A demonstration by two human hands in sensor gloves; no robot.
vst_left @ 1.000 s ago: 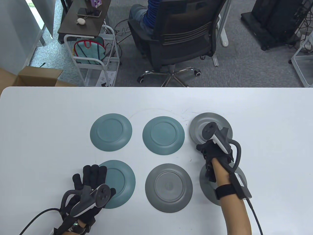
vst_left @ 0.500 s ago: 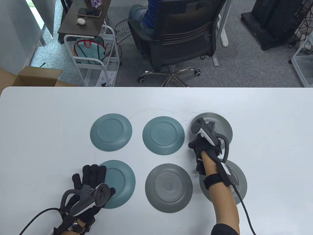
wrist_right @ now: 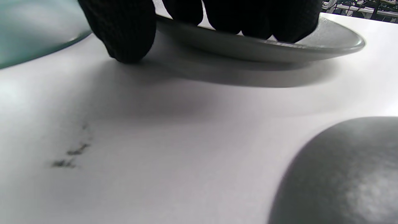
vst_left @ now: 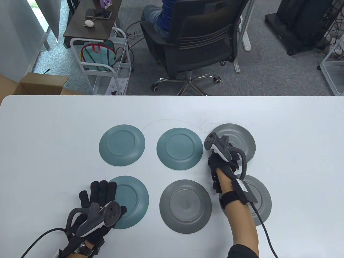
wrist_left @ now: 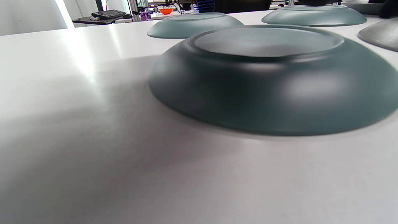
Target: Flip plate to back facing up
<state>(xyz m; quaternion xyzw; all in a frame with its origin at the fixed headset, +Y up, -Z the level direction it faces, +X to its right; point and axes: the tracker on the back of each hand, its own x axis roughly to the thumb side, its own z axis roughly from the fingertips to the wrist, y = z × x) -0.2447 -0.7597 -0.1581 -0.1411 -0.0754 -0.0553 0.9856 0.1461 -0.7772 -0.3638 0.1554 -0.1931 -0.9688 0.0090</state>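
A grey plate (vst_left: 239, 138) lies face up at the back right of the white table (vst_left: 53, 129). My right hand (vst_left: 215, 158) is at its near left rim. In the right wrist view the fingers (wrist_right: 248, 15) lie over the top of the rim of this plate (wrist_right: 311, 46), and the thumb (wrist_right: 127, 31) reaches down to the table at its edge. My left hand (vst_left: 100, 189) lies flat and open, fingers spread, at the left edge of the front left teal plate (vst_left: 133, 200), which is back up. That plate fills the left wrist view (wrist_left: 273, 81).
Two teal plates (vst_left: 122, 145) (vst_left: 179, 148) lie back up in the back row. Two grey plates (vst_left: 185, 205) (vst_left: 259, 197) lie back up in the front row, the right one partly under my right forearm. An office chair (vst_left: 199, 40) stands beyond the table's far edge.
My right hand has slid left, from over the middle of the back right grey plate to its near left rim. The left hand has not moved.
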